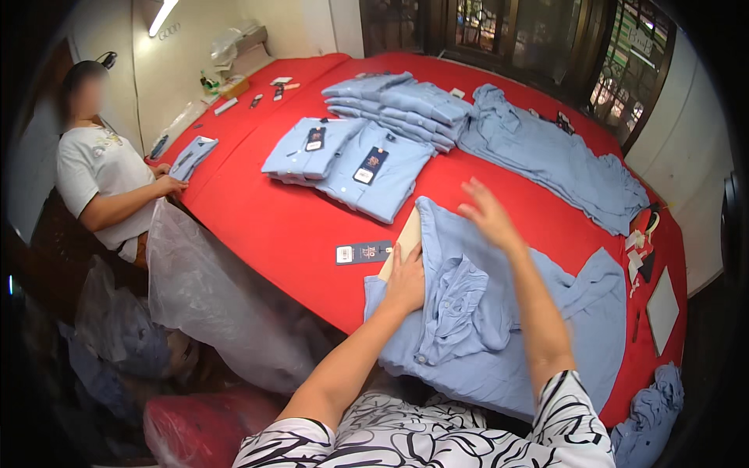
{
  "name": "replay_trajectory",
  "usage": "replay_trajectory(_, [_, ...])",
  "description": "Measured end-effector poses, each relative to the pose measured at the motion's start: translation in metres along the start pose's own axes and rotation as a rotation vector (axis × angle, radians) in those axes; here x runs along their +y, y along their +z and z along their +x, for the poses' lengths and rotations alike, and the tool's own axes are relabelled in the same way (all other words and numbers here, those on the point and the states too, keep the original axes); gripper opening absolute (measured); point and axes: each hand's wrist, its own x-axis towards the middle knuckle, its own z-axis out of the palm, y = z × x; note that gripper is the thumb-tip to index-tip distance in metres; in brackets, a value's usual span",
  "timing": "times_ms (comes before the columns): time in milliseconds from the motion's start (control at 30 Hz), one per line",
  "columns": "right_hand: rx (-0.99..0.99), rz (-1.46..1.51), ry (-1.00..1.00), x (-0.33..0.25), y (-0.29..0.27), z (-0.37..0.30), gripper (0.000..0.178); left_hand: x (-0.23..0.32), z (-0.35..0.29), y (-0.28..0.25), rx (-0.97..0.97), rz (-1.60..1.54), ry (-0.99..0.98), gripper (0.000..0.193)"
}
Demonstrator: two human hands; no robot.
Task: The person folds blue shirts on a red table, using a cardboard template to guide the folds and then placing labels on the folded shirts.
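A light blue shirt (pixel 538 320) lies spread before me, its sleeve or cuff part (pixel 456 300) bunched in folds on top. Along its left edge shows a beige cardboard strip (pixel 409 232), partly under the cloth. My left hand (pixel 406 282) lies on the strip and the shirt's edge, fingers stretched out and pressing down. Above the shirt's far part, my right hand (pixel 490 214) is lifted with its fingers apart, holding nothing. A dark hang tag (pixel 363 253) with a white label rests just left of my left hand.
Folded blue shirts with tags (pixel 382 175) and a taller stack (pixel 398 105) stand farther back on the red table (pixel 257 226). Loose shirts (pixel 546 160) lie at the right rear. At left, another person (pixel 109 179) handles a small blue piece. Clear plastic (pixel 218 296) hangs by the table edge.
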Motion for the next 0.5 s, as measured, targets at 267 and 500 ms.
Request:
replay_trajectory(267, [-0.236,-0.486,-0.072,-0.029,0.097,-0.039,0.049,-0.009,-0.008,0.01,0.348,-0.159,-0.121,0.06])
replay_trajectory(500, [-0.414,-0.162,-0.068,-0.02,0.073,-0.049,0.041,-0.005,-0.01,0.008,0.263,-0.076,-0.061,0.069])
